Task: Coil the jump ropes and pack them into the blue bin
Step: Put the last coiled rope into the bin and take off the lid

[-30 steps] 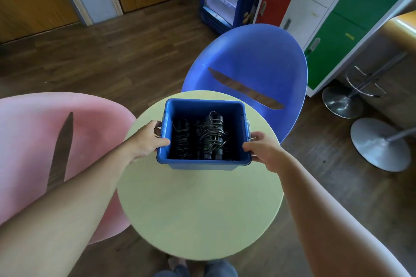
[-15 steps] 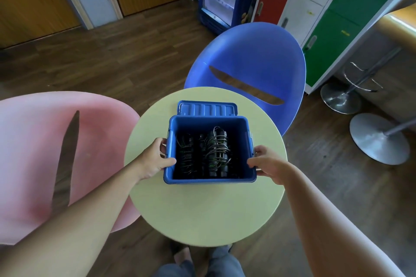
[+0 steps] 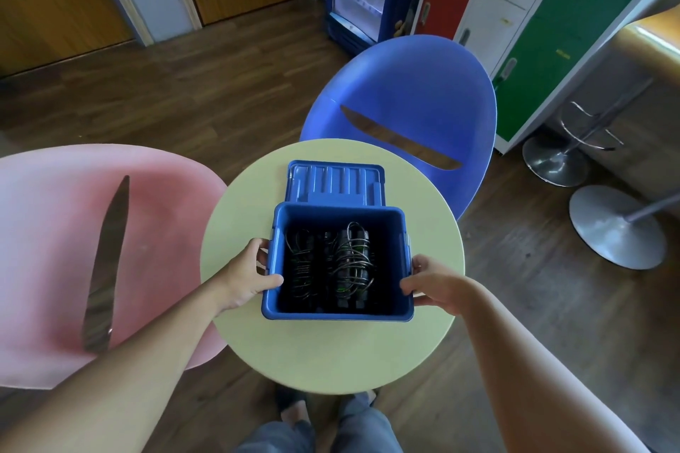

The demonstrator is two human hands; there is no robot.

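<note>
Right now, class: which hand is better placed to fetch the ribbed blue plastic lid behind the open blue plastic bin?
Left, probably: the left hand grips the bin farther forward than the right hand, and the lid lies offset leftward.

The blue bin (image 3: 336, 314) has been drawn back across the worktop (image 3: 331, 353) toward the person, from its far half to about the middle, and it sits lower in the frame than a second ago. The left hand (image 3: 244, 278) and right hand (image 3: 438, 287) travelled with it, gripping its side rims. Above it in the frame a blue lid (image 3: 335, 182) now lies uncovered (a second ago the bin hid it entirely, and half a second ago only a strip showed). More of the person's legs (image 3: 320, 430) shows at the bottom edge.
</note>
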